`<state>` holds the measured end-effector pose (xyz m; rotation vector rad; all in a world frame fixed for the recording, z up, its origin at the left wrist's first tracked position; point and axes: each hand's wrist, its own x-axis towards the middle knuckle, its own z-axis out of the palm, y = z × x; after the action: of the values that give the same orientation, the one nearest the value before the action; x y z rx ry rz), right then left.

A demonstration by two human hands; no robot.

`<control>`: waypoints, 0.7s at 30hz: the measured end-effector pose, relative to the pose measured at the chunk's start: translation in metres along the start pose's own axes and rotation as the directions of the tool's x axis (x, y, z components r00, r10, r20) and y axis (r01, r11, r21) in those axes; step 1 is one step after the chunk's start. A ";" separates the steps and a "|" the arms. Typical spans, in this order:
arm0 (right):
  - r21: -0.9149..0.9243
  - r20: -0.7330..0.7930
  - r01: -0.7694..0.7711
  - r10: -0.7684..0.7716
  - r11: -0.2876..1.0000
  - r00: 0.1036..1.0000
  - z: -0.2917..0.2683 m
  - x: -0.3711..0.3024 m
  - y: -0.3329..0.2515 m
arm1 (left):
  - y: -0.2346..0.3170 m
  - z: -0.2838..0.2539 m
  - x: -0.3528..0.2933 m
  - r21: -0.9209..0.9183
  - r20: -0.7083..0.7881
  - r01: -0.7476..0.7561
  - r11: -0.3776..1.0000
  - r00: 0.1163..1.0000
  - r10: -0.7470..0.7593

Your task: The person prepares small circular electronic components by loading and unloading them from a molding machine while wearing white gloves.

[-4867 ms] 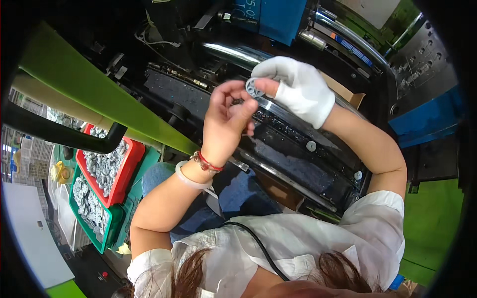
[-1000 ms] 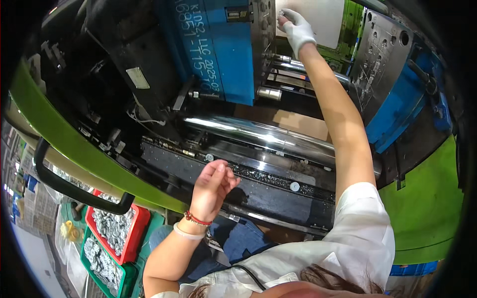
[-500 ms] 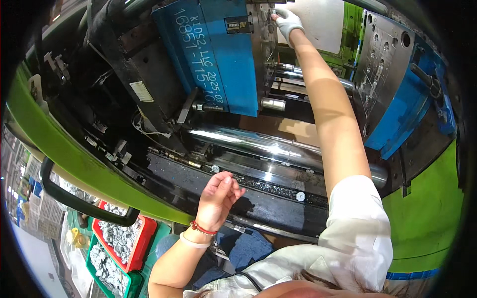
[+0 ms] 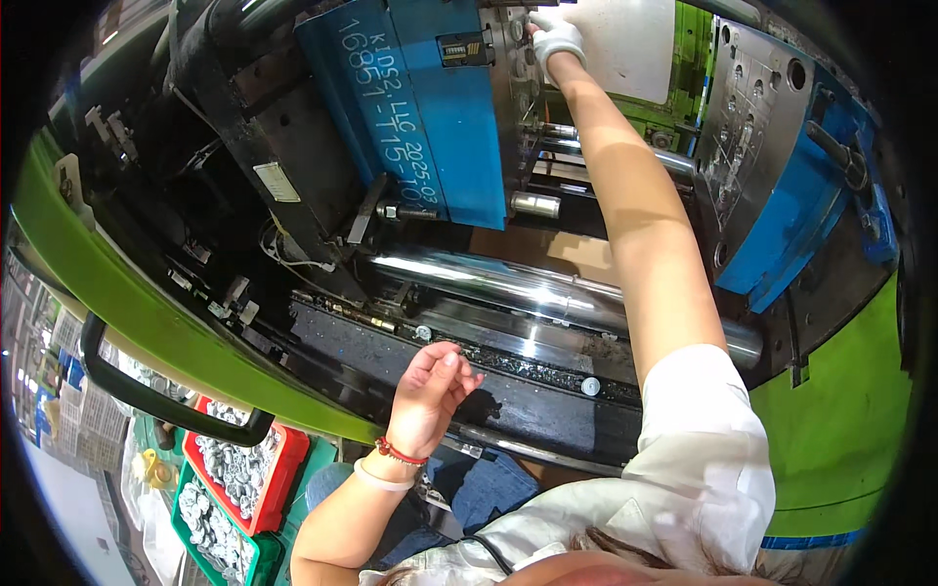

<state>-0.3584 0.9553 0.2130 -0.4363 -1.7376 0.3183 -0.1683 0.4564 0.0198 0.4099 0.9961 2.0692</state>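
Note:
My right hand point(image 4: 557, 41), in a white glove with a bare fingertip showing, reaches far forward to the steel face of the left mould half point(image 4: 525, 83), which has a blue side plate point(image 4: 430, 146). Its fingers are drawn together at that face; whatever they grip is too small and partly hidden to make out. Nearer to me, my left hand point(image 4: 430, 386) is bare and hovers over the machine's dark bed point(image 4: 518, 400). Its fingers are loosely curled and somewhat apart, with nothing visible in them. Across the gap stands the right mould half point(image 4: 747, 146), its steel face full of cavities.
A thick polished tie bar point(image 4: 489, 278) crosses below my right forearm. Steel guide pins point(image 4: 536, 204) jut from the left mould half. At lower left are a green door with a black handle point(image 4: 176, 405), plus red point(image 4: 288, 469) and green point(image 4: 262, 562) trays of small shiny parts.
My right hand has shifted a little left, closer against the left mould half's face, and its wrist has turned slightly. My left hand stays nearly where it was.

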 end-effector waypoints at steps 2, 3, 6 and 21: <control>0.120 -0.005 -0.037 0.038 0.992 0.999 0.003 -0.006 -0.007 | 0.001 0.000 -0.003 0.000 -0.003 -0.007 1.000 1.000 0.007; 0.236 -0.012 -0.071 0.076 0.969 0.997 0.004 -0.009 -0.011 | 0.001 0.000 -0.005 -0.002 -0.004 -0.004 1.000 1.000 0.004; 0.131 0.065 -0.189 0.182 0.973 0.981 -0.002 -0.028 -0.029 | 0.004 -0.001 -0.010 0.055 0.002 -0.007 0.998 1.000 0.007; 0.476 -0.245 -0.103 0.244 0.873 0.938 -0.131 -0.103 -0.046 | -0.011 0.012 -0.058 0.332 0.078 -0.010 0.943 0.997 -0.018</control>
<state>-0.2174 0.8642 0.1707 -0.2777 -1.2731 0.7397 -0.1190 0.4225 0.0216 0.6578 1.2997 1.8654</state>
